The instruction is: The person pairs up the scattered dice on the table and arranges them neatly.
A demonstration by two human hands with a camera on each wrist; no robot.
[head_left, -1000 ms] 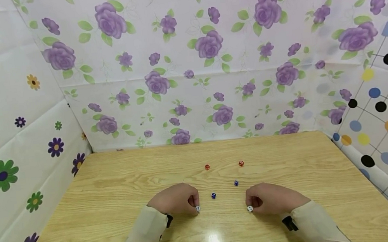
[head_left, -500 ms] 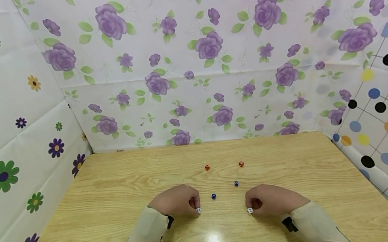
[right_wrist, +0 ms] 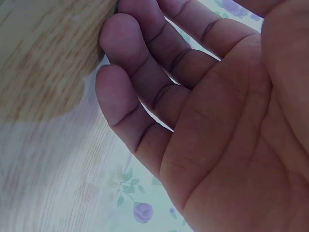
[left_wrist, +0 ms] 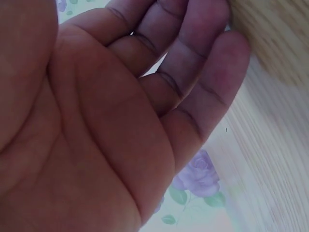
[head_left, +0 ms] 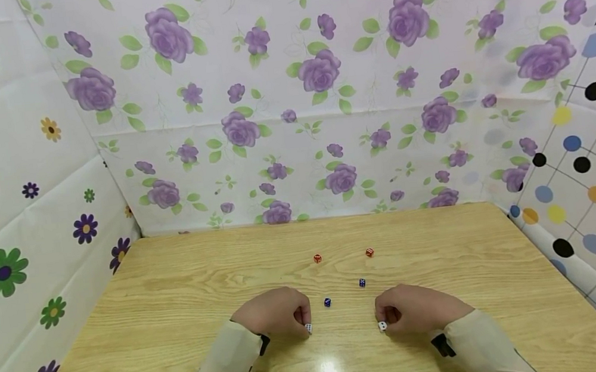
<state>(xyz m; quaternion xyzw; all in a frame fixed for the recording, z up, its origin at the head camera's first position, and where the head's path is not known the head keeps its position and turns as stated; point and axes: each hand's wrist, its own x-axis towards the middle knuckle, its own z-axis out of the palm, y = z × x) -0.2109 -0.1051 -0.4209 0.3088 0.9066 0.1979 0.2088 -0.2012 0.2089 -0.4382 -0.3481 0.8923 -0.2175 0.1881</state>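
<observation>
Between thumb and fingertips, my left hand pinches a white die low over the table. A second white die is pinched the same way by my right hand, to the right. Two blue dice lie in the gap beyond the hands: one blue die just right of the left hand, another blue die farther back. Both wrist views show palms and curled fingers; the white dice are hidden there.
Farther back on the wooden table lie a red die and another red die. A flowered cloth hangs behind the back edge, with patterned cloths at both sides.
My left hand has shifted slightly right and toward me with its white die. The right hand and its die have come slightly nearer too. The red and blue dice stay put.
</observation>
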